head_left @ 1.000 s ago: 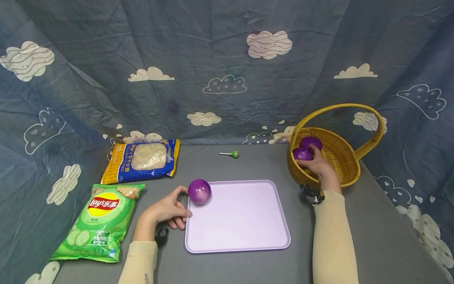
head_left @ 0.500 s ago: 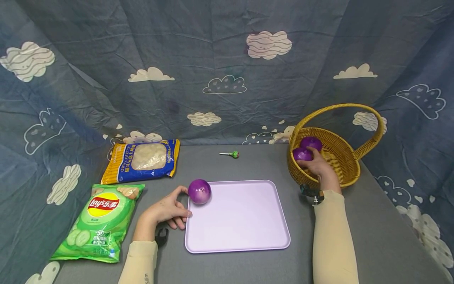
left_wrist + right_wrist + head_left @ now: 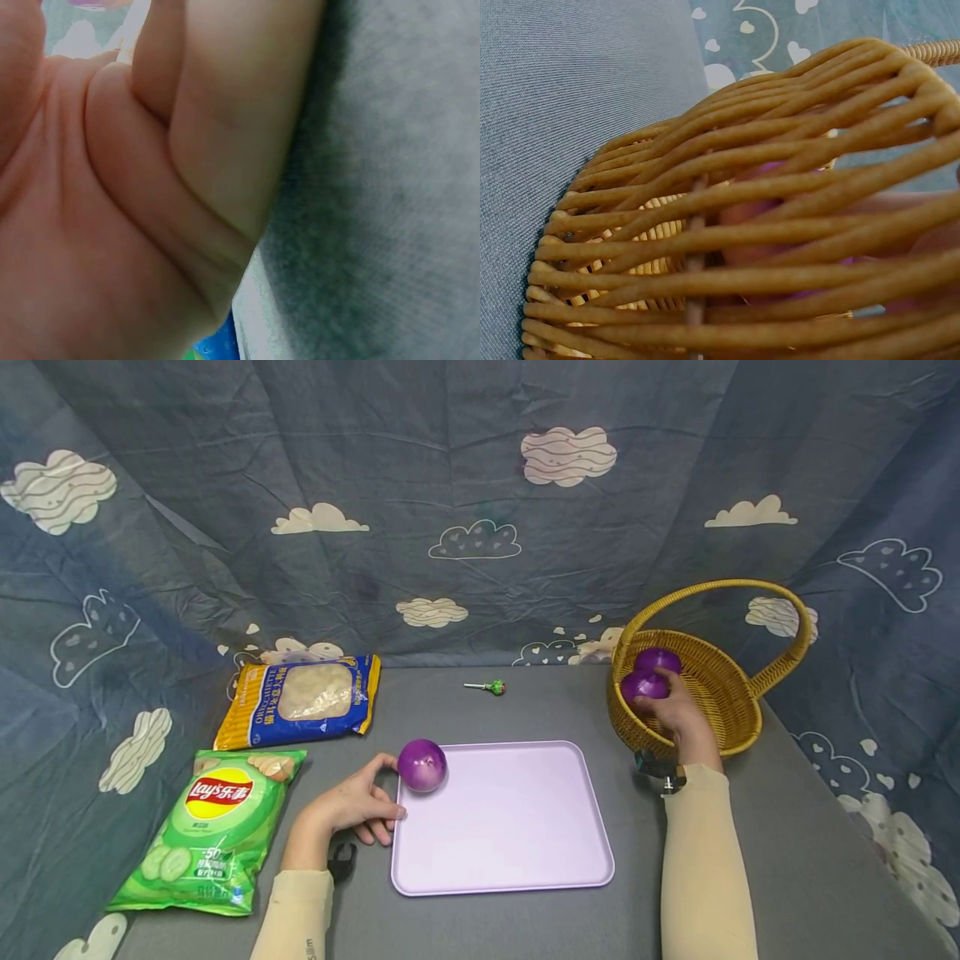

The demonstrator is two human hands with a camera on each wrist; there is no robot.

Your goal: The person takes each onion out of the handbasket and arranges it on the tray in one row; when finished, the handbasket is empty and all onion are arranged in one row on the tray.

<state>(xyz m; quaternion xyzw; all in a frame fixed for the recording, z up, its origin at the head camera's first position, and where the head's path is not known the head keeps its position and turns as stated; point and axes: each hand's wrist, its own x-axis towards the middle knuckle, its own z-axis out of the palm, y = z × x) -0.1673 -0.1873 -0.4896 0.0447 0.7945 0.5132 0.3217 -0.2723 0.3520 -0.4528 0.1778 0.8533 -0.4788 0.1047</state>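
The right hand [image 3: 677,706] reaches over the near-left rim of the basket [image 3: 716,681], fingers bent round the near purple ball [image 3: 641,685]; the far purple ball [image 3: 657,660] sits just beyond them. The left hand [image 3: 352,802] has thumb and index apart at the left edge of the tray [image 3: 502,818], the third purple ball [image 3: 422,766] beside its index fingertip. Wicker partly hides the right fingers in the right wrist view. Left of those fingers, counter [image 3: 558,706] separates basket from tray.
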